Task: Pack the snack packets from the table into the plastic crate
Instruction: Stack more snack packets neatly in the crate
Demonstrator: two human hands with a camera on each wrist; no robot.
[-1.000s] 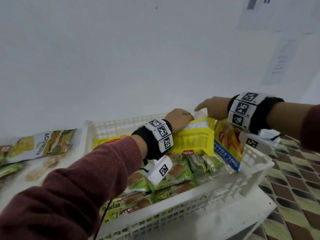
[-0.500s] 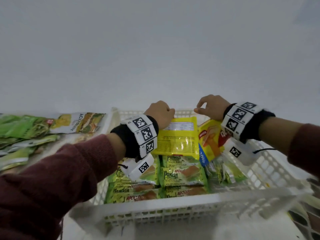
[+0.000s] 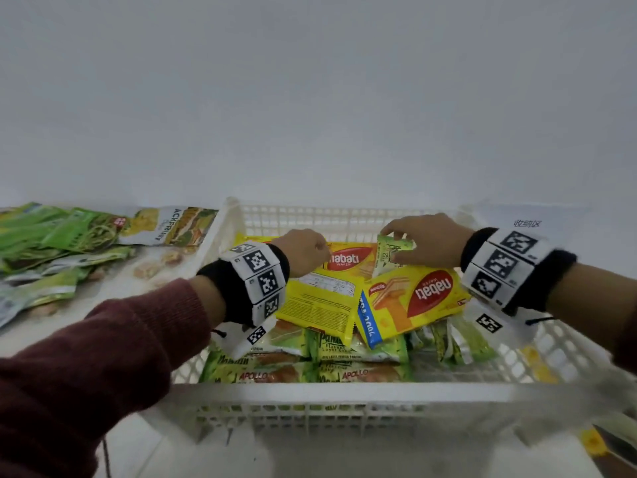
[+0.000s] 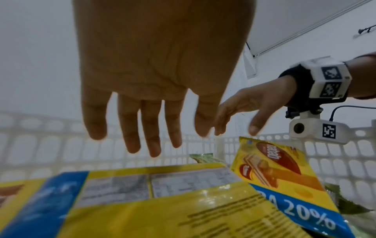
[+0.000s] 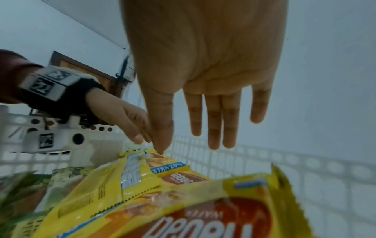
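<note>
The white plastic crate (image 3: 344,391) holds green Pandan packets (image 3: 344,350) on its floor, with three yellow Nabati wafer packets on top: one face up (image 3: 420,298), one back side up (image 3: 320,301), one at the rear (image 3: 348,262). My left hand (image 3: 305,251) hovers over the back-side-up packet (image 4: 162,201), its fingers (image 4: 142,128) straight and holding nothing. My right hand (image 3: 427,241) reaches to a small green packet (image 3: 393,253) standing at the rear, fingertips at its top edge. In the right wrist view the fingers (image 5: 213,112) hang straight above the yellow packet (image 5: 203,209).
Left of the crate, several green snack packets (image 3: 58,236) and a jackfruit packet (image 3: 172,224) lie on the white table. A plain white wall stands right behind the crate. A small printed label (image 3: 527,223) is on the table at the right.
The left hand has come off the back-side-up yellow packet. The right hand has shifted from the crate's rear rim to the green packet. The yellow packets now lie flatter.
</note>
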